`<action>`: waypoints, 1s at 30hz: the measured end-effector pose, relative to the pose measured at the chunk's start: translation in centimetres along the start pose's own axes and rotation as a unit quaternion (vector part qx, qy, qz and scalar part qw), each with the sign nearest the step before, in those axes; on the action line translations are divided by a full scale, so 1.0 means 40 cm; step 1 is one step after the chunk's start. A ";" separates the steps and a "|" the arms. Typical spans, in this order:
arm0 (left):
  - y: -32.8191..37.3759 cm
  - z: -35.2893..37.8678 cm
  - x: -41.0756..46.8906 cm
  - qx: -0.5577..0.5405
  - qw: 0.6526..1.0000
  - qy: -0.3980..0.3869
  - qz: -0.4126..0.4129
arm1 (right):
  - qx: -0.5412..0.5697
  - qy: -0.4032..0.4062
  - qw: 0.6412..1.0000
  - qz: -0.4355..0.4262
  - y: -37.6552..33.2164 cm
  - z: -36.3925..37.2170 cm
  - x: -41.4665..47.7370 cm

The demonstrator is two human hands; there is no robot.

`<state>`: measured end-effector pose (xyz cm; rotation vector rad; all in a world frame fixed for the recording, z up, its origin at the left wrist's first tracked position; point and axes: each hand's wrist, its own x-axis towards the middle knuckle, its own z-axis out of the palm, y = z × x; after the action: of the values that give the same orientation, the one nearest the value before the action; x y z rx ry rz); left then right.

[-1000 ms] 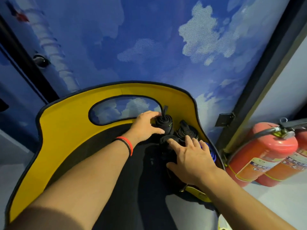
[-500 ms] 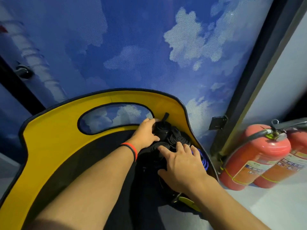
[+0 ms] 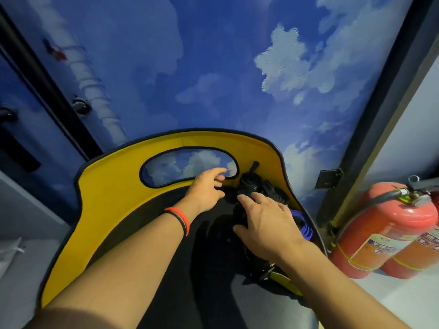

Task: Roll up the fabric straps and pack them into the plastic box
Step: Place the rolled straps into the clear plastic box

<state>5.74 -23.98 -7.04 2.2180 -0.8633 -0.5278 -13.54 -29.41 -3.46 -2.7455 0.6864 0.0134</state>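
One change — my left hand (image 3: 204, 188) has let go of the rolled black straps (image 3: 249, 184), fingers apart, my right hand (image 3: 266, 224) flat on them at one o'clock by the yellow rim (image 3: 107, 210) — room at nine.

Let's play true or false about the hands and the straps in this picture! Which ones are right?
The left hand holds a strap roll. False: its fingers are spread and hold nothing.
The right hand rests on the black strap rolls. True.
A blue strap roll lies beside the right hand. True.
The fire extinguishers are green. False: they are red.
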 end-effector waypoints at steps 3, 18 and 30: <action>0.010 -0.072 -0.090 0.032 0.998 0.045 -0.001 | 0.043 0.033 0.998 -0.041 -0.045 -0.009 -0.006; -0.019 -0.598 -0.715 0.157 0.966 0.199 -0.061 | 0.195 0.083 0.964 -0.159 -0.565 -0.181 -0.128; -0.013 -1.032 -1.247 0.198 0.870 0.425 -0.152 | 0.274 0.047 0.892 -0.355 -1.164 -0.366 -0.349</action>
<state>-5.00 30.34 26.53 2.5932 -0.1464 0.5464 -5.38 11.57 25.39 -2.2803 -0.3003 -0.4100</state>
